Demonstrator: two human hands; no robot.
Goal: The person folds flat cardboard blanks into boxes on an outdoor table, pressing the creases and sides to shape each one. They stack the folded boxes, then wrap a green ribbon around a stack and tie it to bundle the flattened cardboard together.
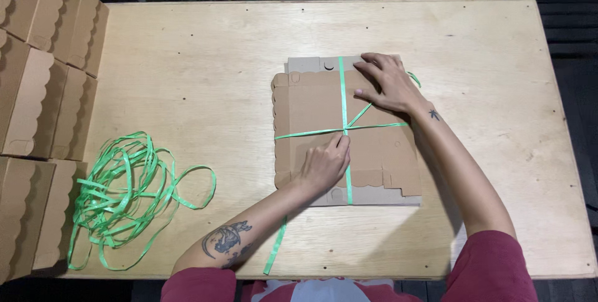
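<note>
Flat stack of cardboard (314, 105) lying mid-worktop (187, 59) nearer the far edge, left hand (325, 163) pinching green ribbon (343, 99) at the crossing, right hand (387, 81) pressing flat and open on the far-right corner, loose ribbon tangle (128, 193) sitting by the left edge, folded boxes (37, 90) piling up beyond it

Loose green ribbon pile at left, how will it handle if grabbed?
Likely floppy: the ribbon pile lies in slack tangled loops. Probably very light, being thin flat strip. Loops may snag and drag along together; it looks glossy, so perhaps slippery.
</note>
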